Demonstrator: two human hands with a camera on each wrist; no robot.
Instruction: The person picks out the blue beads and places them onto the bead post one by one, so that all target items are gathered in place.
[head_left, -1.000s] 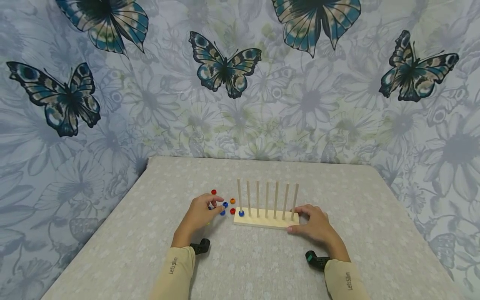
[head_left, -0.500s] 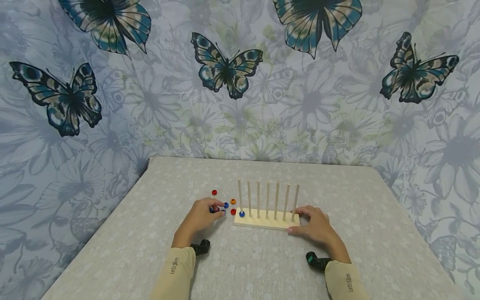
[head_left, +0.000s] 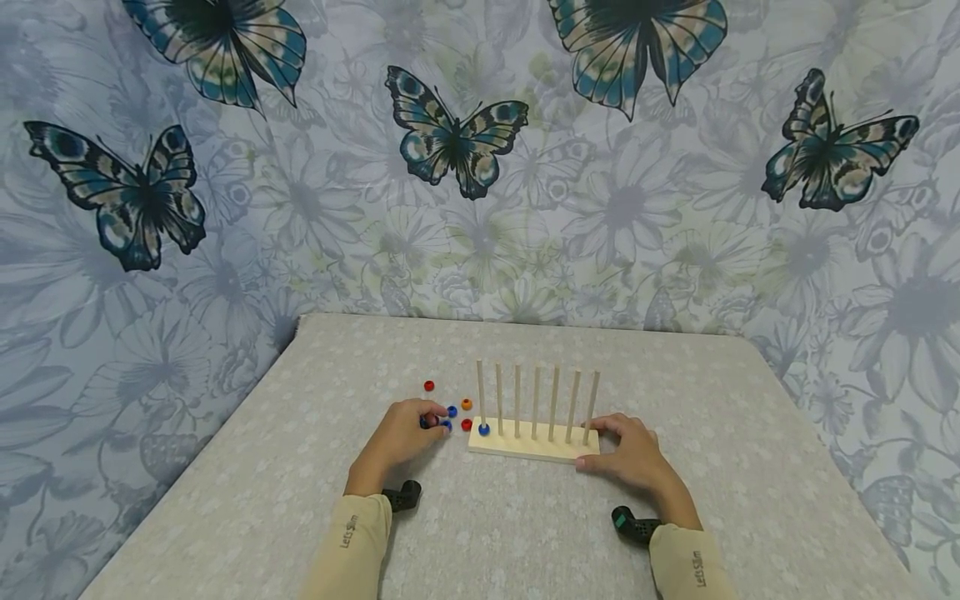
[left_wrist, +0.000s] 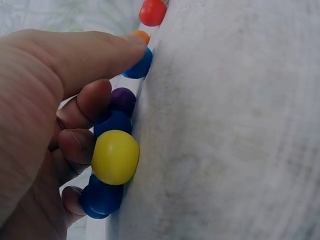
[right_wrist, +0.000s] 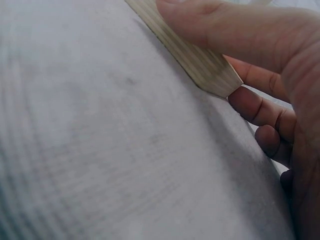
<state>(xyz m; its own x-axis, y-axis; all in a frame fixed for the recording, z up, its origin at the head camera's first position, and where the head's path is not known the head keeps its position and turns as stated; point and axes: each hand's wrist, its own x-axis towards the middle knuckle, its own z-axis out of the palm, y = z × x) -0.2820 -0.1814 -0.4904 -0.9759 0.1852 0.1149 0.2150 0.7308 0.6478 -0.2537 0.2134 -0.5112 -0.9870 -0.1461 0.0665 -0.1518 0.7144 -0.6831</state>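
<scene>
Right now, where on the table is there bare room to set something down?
Bare tablecloth lies before the wooden peg rack, between the wrist cameras; behind the rack toward the wall; and right of the right hand. It's crowded around the left hand, where beads cluster toward the rack's left end.

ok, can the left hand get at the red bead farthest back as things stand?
Probably yes: that red bead lies just beyond the left hand, and the head view shows nothing between them. The pegged rack stands off to the right.
</scene>
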